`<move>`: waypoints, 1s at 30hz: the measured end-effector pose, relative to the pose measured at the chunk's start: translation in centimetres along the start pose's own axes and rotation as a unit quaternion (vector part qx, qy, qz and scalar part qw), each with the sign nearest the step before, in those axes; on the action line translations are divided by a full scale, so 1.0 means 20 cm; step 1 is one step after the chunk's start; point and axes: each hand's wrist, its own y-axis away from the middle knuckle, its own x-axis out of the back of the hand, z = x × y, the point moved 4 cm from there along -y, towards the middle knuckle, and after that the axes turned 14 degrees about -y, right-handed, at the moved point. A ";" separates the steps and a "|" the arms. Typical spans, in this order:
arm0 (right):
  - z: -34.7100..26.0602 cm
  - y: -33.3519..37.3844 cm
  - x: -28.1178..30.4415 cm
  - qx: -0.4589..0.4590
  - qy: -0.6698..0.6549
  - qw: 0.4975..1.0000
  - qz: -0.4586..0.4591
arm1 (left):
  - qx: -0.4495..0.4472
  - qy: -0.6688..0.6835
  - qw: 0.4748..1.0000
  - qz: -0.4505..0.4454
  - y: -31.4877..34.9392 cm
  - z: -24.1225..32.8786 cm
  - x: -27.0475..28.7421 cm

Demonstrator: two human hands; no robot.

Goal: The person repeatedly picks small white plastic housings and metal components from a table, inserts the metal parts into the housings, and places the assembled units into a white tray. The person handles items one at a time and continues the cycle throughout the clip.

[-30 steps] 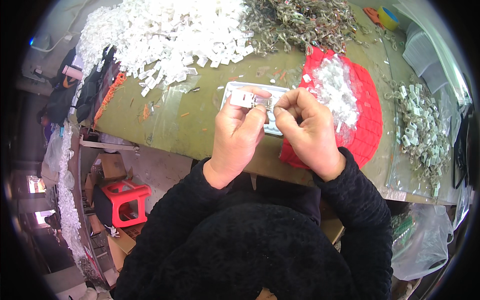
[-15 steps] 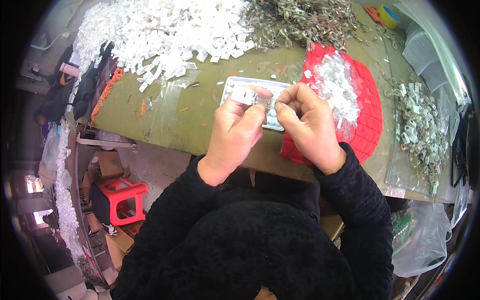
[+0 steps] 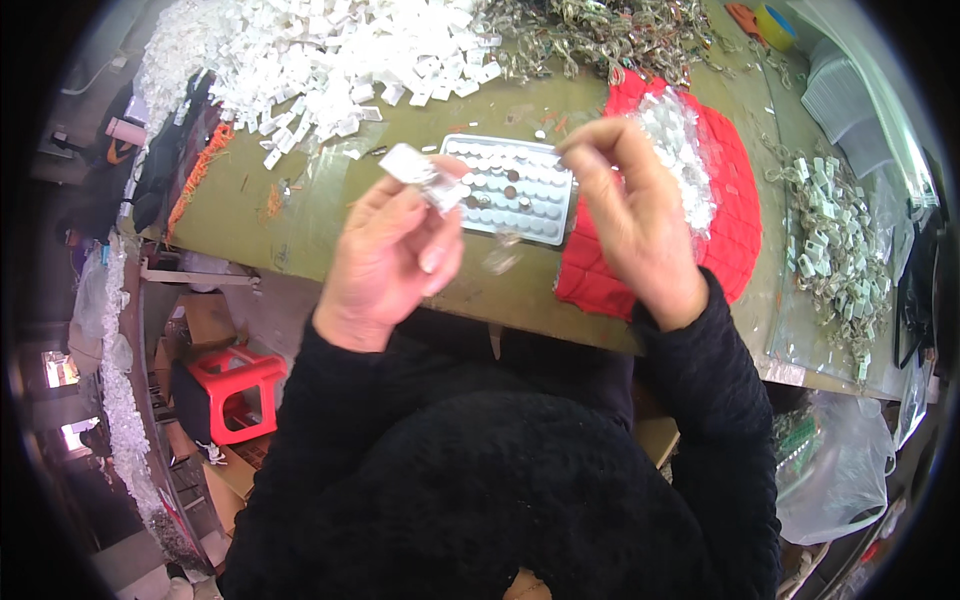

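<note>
A: Left hand (image 3: 395, 250)?
B: Raised above the near edge of the counter (image 3: 250, 215), fingers pinching a small white plastic piece (image 3: 420, 172).
A: Right hand (image 3: 635, 220)?
B: Also lifted, thumb and forefinger pressed together at the tips; too small to tell what's between them.
A: Underneath?
B: Grey blister tray (image 3: 512, 188) flat on the counter between both hands, its right end touching a red cloth (image 3: 735, 225). Heap of white pieces (image 3: 320, 50) at the far left, well apart.
</note>
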 end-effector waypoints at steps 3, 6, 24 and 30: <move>0.05 -0.04 0.09 -0.012 0.014 0.996 0.082 | -0.007 -0.068 0.997 -0.024 0.09 0.06 0.10; 0.09 -0.05 0.06 0.042 0.163 0.986 -0.018 | 0.038 -0.044 0.998 -0.021 0.15 0.01 0.16; 0.11 0.00 -0.20 0.012 0.280 0.937 -0.210 | 0.078 0.092 0.992 -0.045 0.05 -0.18 0.26; 0.09 -0.02 -0.20 0.004 0.343 0.910 -0.234 | 0.078 0.113 0.990 -0.035 0.05 -0.19 0.26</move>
